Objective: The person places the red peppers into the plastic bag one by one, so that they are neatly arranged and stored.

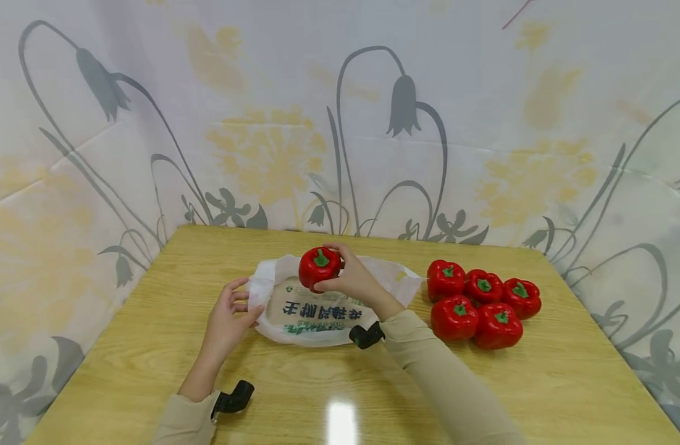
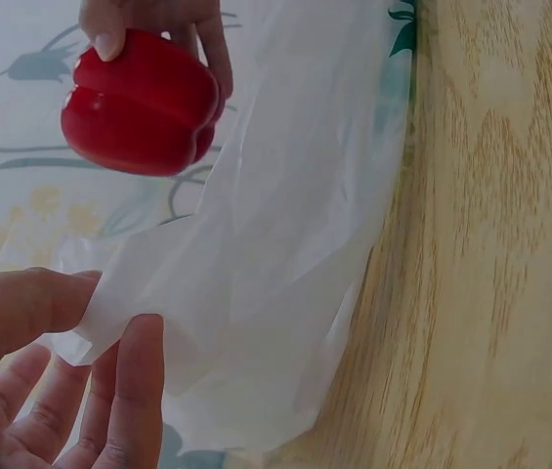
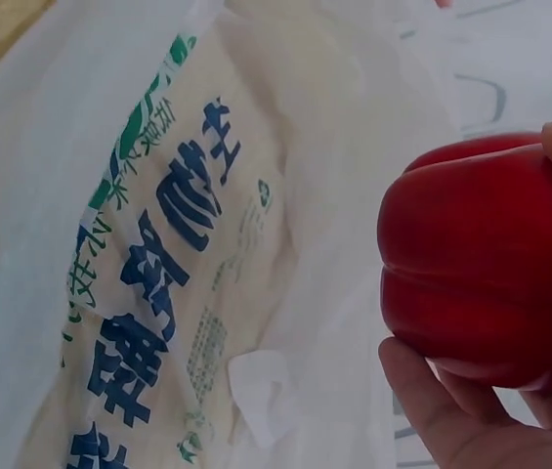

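A red bell pepper [image 1: 313, 270] with a green stem is in the grip of my right hand [image 1: 357, 278], held above a white plastic bag [image 1: 312, 337]. In the right wrist view the fingers and thumb curl round the pepper [image 3: 481, 259]. The bag lies spread on the table, with blue and green printing on it. At its left end my left hand [image 1: 228, 318] pinches the bag's edge between thumb and fingers; the left wrist view shows this thin white edge [image 2: 124, 293] close up.
Several more red bell peppers [image 1: 453, 318] stand grouped on the wooden table [image 1: 295, 395], right of the bag. A flower-patterned cloth [image 1: 295, 93] hangs behind and at both sides of the table.
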Demonstrator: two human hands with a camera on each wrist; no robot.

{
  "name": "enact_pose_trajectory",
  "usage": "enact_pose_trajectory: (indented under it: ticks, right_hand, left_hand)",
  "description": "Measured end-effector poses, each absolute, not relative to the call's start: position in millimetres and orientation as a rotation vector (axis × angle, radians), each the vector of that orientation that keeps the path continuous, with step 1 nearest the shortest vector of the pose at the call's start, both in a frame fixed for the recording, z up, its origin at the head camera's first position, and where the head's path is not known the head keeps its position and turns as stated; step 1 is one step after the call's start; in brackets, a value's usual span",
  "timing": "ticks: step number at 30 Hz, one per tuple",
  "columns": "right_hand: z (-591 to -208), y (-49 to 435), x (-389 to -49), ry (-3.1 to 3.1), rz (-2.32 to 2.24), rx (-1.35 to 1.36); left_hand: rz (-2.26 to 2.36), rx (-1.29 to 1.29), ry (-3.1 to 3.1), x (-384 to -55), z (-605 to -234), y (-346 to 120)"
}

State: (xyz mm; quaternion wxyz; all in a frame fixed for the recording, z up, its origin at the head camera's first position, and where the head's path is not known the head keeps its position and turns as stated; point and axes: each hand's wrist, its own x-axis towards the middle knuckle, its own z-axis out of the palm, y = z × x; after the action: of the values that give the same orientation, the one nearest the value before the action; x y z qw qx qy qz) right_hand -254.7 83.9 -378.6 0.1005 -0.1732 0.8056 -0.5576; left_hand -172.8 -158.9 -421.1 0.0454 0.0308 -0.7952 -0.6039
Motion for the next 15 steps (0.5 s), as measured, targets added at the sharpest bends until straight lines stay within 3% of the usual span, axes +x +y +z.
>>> enact_pose_trajectory:
  ticks: [15]
  right_hand:
    - [-390, 73, -281, 2.304, -1.496, -0.62]
  left_hand:
    - [-1.85, 0.083, -2.416, -172, -420, -160]
